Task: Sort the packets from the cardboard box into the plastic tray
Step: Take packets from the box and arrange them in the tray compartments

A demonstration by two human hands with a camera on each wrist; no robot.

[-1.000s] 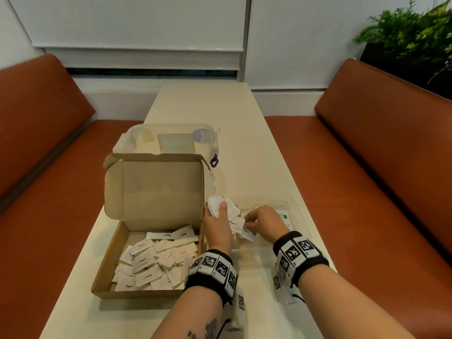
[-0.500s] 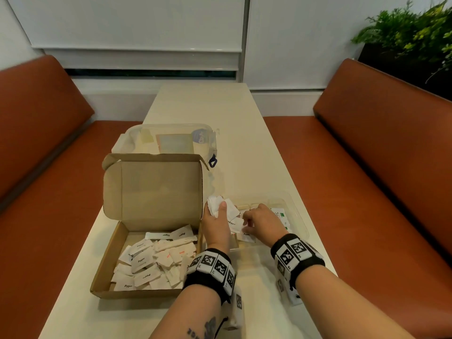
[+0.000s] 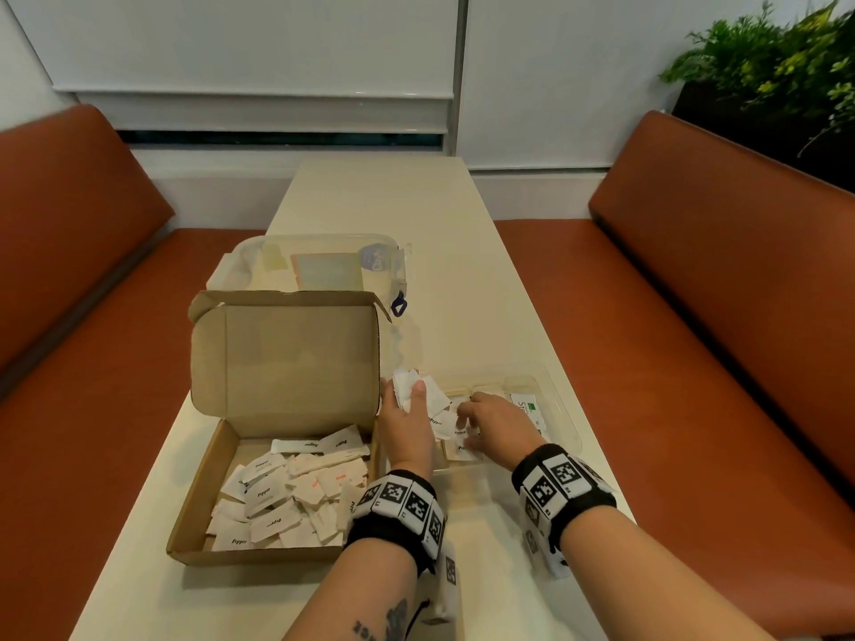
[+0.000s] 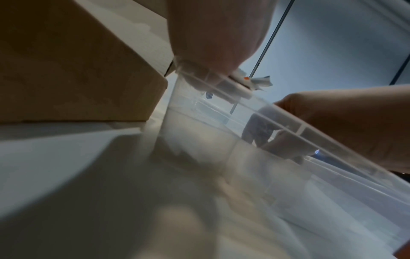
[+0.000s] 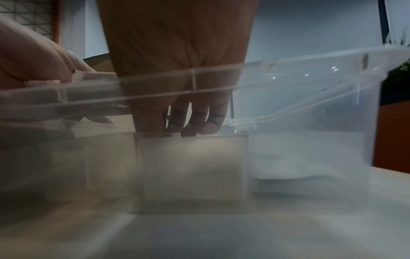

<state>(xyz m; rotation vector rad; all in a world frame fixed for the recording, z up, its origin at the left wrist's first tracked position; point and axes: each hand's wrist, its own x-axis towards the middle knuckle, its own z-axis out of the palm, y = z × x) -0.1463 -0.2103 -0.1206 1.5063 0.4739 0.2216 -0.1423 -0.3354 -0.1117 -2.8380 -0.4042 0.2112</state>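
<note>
The open cardboard box (image 3: 196, 497) lies at the table's left with several white packets (image 3: 287, 501) loose inside. To its right stands the clear plastic tray (image 3: 562, 400), split into compartments. My left hand (image 3: 409, 395) grips a fanned bunch of packets (image 3: 432, 395) over the tray's left end, thumb on top. That bunch of packets (image 4: 255, 82) shows in the left wrist view too. My right hand (image 3: 481, 416) reaches down into the tray. Its fingers (image 5: 188, 126) point straight down into a middle compartment and touch the packets there. Packets (image 3: 462, 444) lie under that hand.
A clear lidded container (image 3: 324, 266) stands behind the box's raised lid (image 3: 287, 353). A green-labelled packet (image 3: 529, 407) sits in the tray's right compartment. Orange benches (image 3: 694, 316) run along both sides of the narrow table (image 3: 384, 201). The tray is close to the table's right edge.
My right hand has left the bunch held by my left hand and gone down into the tray. My left hand has stayed in place with its packets.
</note>
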